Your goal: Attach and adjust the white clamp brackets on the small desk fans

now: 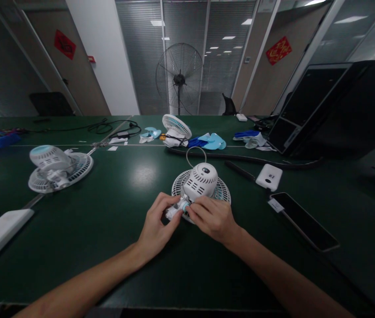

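Observation:
A small white fan lies face down on the green table, its round grille underneath and its motor housing on top. At its near side sticks out a white clip-like base with a light-blue knob. My left hand grips this base between thumb and fingers from the left. Bent over the blue knob, the fingers of my right hand pinch it from the right. The fingertips hide part of the knob and joint.
Another white fan lies face down at left; a third fan stands behind. Light-blue blades and blue gloves are at the back. A phone, white power bank and black monitor occupy the right. A white box sits near left.

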`<state>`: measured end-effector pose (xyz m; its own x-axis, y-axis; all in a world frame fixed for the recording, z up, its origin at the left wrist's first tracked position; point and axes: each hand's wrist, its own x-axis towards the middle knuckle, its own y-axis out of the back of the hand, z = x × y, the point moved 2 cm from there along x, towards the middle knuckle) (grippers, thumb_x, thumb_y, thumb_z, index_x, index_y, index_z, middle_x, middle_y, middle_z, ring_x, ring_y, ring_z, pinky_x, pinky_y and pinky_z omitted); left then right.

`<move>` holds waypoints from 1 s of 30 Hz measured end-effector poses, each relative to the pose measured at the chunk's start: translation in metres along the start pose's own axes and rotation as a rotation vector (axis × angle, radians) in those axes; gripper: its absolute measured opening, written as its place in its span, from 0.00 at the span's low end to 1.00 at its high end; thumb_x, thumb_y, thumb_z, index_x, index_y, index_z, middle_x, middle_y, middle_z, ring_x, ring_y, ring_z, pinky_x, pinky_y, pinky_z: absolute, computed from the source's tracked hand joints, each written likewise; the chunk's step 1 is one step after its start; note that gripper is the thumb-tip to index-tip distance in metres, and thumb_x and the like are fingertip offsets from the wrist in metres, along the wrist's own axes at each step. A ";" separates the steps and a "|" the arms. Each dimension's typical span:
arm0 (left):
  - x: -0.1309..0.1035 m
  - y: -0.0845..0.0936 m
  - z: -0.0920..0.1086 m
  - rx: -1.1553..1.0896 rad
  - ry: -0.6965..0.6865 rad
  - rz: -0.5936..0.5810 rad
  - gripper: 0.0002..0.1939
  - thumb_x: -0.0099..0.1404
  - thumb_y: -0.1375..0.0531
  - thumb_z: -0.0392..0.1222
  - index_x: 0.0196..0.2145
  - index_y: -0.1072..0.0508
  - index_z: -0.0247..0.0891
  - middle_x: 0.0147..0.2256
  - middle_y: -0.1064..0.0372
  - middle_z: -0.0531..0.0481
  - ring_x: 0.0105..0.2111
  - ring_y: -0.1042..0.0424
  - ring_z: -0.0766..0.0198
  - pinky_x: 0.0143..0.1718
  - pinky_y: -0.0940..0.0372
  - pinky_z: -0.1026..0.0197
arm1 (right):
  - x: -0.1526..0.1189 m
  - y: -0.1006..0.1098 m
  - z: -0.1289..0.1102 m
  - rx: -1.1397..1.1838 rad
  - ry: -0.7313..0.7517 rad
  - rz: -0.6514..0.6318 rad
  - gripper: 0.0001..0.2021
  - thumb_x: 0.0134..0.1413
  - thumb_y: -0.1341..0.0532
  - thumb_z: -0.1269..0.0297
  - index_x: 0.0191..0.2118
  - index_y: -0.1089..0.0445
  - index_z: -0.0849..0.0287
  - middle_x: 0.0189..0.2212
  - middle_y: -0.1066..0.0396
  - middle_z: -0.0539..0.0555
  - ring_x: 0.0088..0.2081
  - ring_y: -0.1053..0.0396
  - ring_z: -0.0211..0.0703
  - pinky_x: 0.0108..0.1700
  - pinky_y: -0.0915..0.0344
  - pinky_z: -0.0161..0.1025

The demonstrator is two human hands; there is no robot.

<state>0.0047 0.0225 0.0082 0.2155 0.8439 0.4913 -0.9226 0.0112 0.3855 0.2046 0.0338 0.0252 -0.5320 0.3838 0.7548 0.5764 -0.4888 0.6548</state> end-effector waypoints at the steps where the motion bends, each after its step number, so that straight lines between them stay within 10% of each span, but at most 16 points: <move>1: 0.000 0.001 0.002 0.031 -0.009 -0.001 0.14 0.72 0.39 0.38 0.55 0.27 0.42 0.45 0.32 0.45 0.42 0.28 0.57 0.43 0.28 0.54 | 0.000 0.000 0.000 -0.023 0.001 0.002 0.09 0.67 0.39 0.68 0.33 0.27 0.60 0.30 0.26 0.52 0.29 0.30 0.38 0.30 0.35 0.38; 7: 0.010 -0.002 0.011 0.418 -0.124 -0.216 0.28 0.69 0.40 0.36 0.65 0.36 0.48 0.62 0.41 0.39 0.43 0.24 0.53 0.41 0.25 0.50 | -0.006 0.005 0.010 -0.035 -0.053 0.079 0.15 0.67 0.42 0.68 0.26 0.30 0.58 0.24 0.31 0.50 0.24 0.36 0.36 0.27 0.40 0.37; 13: 0.024 0.020 -0.012 0.502 -0.076 -0.307 0.19 0.71 0.44 0.34 0.57 0.31 0.46 0.53 0.33 0.43 0.40 0.23 0.54 0.39 0.25 0.52 | -0.013 0.006 0.017 0.067 -0.084 0.054 0.14 0.67 0.42 0.69 0.27 0.31 0.59 0.24 0.31 0.50 0.25 0.37 0.35 0.26 0.41 0.35; 23: 0.062 0.151 -0.091 0.882 0.235 0.096 0.20 0.71 0.43 0.49 0.58 0.32 0.43 0.51 0.32 0.40 0.44 0.25 0.45 0.46 0.30 0.46 | -0.017 0.001 0.016 0.205 -0.144 -0.007 0.13 0.68 0.42 0.69 0.30 0.29 0.61 0.26 0.32 0.49 0.25 0.38 0.33 0.26 0.43 0.33; 30: 0.137 0.189 -0.156 0.896 0.408 0.231 0.32 0.66 0.41 0.42 0.65 0.41 0.30 0.60 0.41 0.27 0.57 0.32 0.35 0.56 0.35 0.39 | -0.018 -0.004 0.015 0.201 -0.149 -0.068 0.14 0.69 0.43 0.68 0.31 0.27 0.61 0.27 0.31 0.50 0.25 0.37 0.33 0.26 0.42 0.33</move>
<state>-0.1894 0.2241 0.0269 -0.2184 0.8953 0.3883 -0.3117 -0.4411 0.8416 0.2217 0.0407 0.0095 -0.4851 0.5289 0.6963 0.6621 -0.2981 0.6876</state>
